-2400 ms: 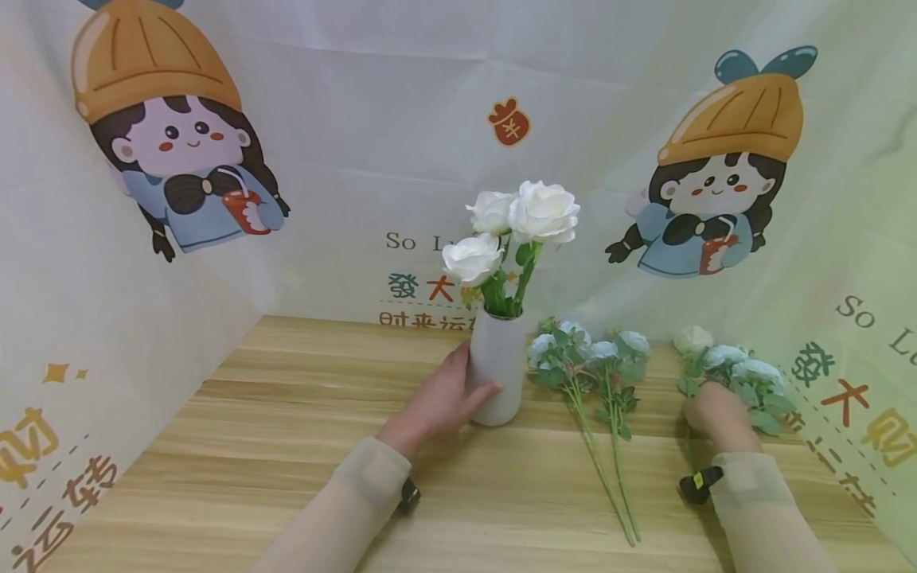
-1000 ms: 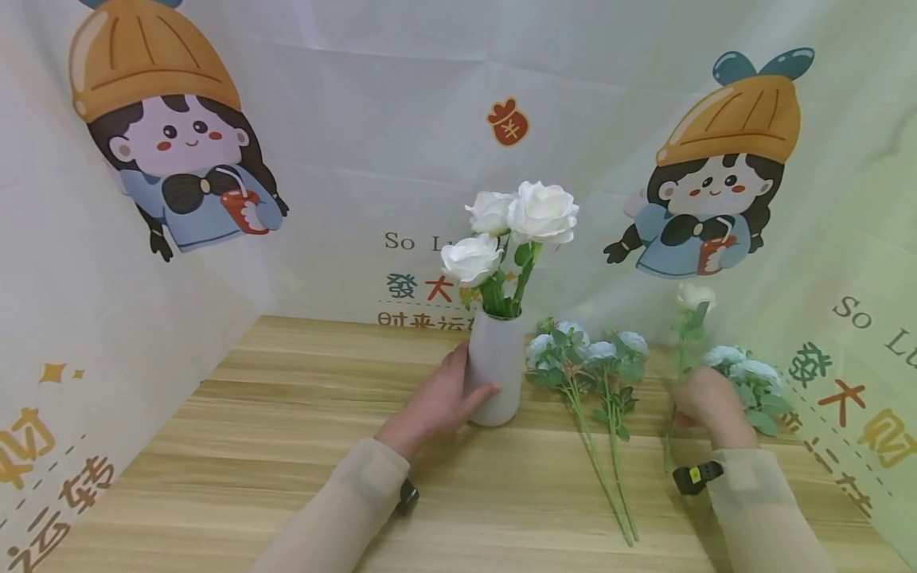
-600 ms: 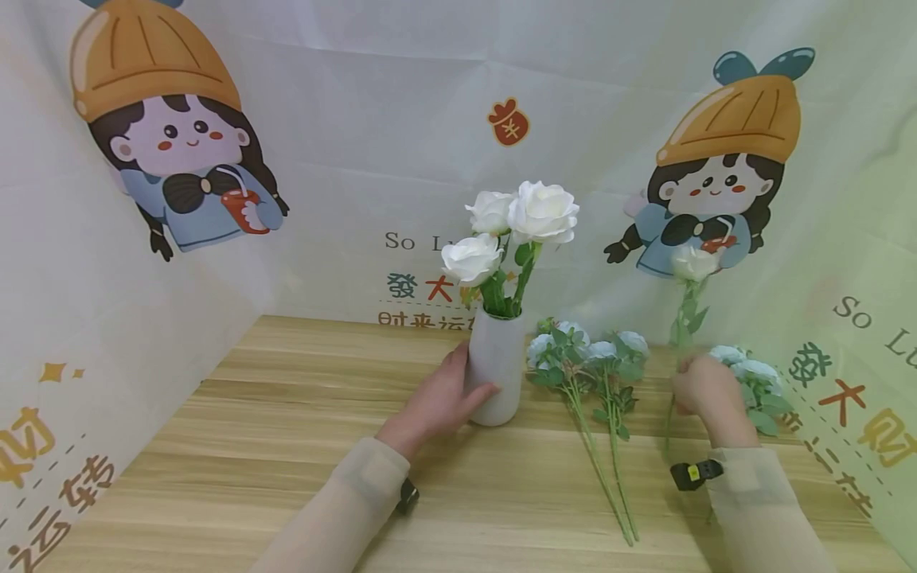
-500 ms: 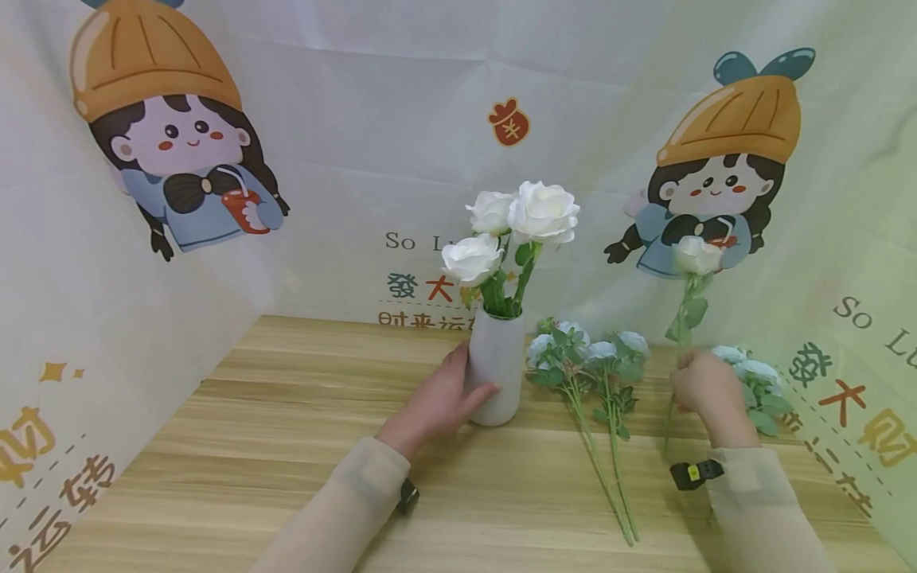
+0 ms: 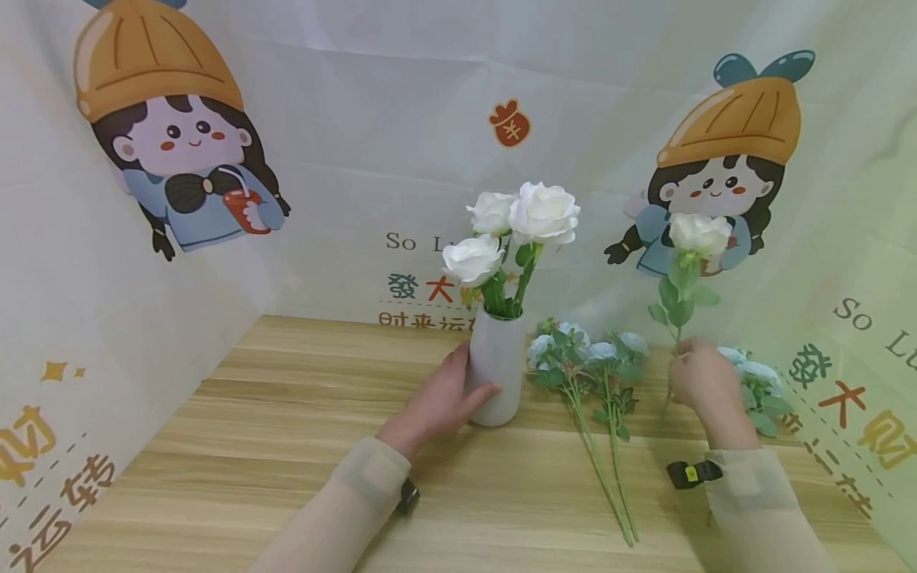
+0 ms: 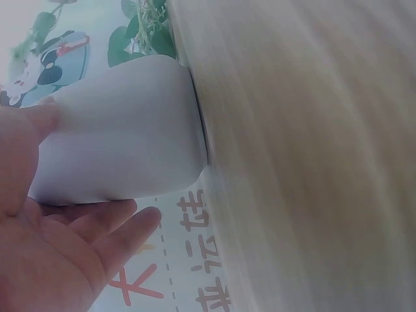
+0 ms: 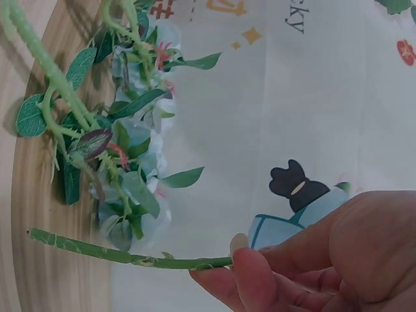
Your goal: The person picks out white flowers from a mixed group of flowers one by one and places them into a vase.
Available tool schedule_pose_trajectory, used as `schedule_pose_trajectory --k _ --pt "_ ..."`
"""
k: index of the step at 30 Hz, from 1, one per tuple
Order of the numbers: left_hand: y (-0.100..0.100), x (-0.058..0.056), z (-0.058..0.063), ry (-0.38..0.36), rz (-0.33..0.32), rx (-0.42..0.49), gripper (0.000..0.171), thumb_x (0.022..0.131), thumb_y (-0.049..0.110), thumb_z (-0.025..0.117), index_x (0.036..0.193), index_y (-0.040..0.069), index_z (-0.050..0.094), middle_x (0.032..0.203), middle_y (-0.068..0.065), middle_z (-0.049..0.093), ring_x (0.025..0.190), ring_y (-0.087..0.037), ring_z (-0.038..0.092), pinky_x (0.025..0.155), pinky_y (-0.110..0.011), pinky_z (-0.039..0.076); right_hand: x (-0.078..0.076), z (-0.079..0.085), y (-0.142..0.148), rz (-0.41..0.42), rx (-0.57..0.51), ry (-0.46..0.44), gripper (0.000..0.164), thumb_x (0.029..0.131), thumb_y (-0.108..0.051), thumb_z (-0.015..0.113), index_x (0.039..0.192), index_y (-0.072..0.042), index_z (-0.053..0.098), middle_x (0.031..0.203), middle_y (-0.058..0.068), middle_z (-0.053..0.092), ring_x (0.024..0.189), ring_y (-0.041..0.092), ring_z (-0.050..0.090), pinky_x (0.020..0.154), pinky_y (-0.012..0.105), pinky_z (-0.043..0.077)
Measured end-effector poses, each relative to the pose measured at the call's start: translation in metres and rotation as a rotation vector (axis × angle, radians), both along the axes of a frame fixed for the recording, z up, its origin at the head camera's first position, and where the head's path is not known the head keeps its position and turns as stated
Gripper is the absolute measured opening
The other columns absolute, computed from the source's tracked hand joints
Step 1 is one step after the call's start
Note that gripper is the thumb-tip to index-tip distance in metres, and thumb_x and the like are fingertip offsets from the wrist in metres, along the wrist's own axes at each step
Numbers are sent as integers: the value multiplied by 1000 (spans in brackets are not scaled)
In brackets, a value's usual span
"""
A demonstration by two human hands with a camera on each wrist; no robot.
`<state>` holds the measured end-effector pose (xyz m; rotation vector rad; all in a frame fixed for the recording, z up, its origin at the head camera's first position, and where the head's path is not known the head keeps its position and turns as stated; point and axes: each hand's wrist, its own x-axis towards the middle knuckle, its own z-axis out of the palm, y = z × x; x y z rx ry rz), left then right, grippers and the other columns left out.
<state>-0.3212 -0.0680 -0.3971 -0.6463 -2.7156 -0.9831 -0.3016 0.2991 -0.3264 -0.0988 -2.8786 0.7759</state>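
Observation:
A white vase [image 5: 496,370] stands upright on the wooden table, with three white roses [image 5: 543,213] in its mouth. My left hand [image 5: 440,398] holds the vase low on its left side, thumb across the front; in the left wrist view, the thumb and fingers lie on opposite sides of the vase [image 6: 123,130]. Off to the right, my right hand [image 5: 709,386] pinches the stem of a single white rose [image 5: 698,235], bloom up. The right wrist view shows the lower stem [image 7: 156,262] between thumb and fingertips, its cut end sticking out.
Pale blue flowers [image 5: 559,350] with long green stems lie on the table [image 5: 286,446] between the vase and my right hand. More blue flowers [image 5: 762,382] lie behind the right wrist, partly hidden. A printed cloth backdrop [image 5: 372,119] encloses the back and sides.
My right hand has taken up the white rose from beside the blue flowers at right; its bloom has risen and now stands upright. The left hand and vase stay put.

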Motion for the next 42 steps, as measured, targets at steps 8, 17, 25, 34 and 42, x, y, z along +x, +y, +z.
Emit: schedule_pose_trajectory --k 8,17,25,34,42 --pt "0 1 2 -20 6 4 85 96 44 65 153 1 19 144 -20 40 124 -27 45 105 -45 42 4 5 -11 11 -55 69 34 103 -9 38 132 9 44 119 30 55 69 23 65 56 38 56" --pt "0 1 2 -17 -1 15 85 96 44 66 153 2 19 144 -19 40 124 -26 45 105 -45 41 13 14 -25 37 -76 169 32 106 -12 37 132 4 46 116 29 59 68 24 66 54 37 57" --pt "1 2 3 -24 -4 23 85 96 42 66 153 2 19 144 -19 40 124 -26 45 105 -45 41 23 23 -38 50 -51 267 34 106 -23 39 130 -2 48 117 25 61 71 25 66 50 36 51" --pt "0 2 2 -21 2 15 85 96 43 66 153 3 18 144 -18 39 125 -27 44 105 -45 41 33 28 -52 92 -90 395 35 105 -31 47 126 -4 51 112 20 63 79 28 66 57 46 55" --pt "0 2 3 -7 -5 11 84 96 43 65 153 2 19 144 -20 40 124 -27 45 104 -45 42 38 33 -61 96 -125 400 39 104 -36 52 125 -4 51 108 18 64 70 25 67 53 39 56"
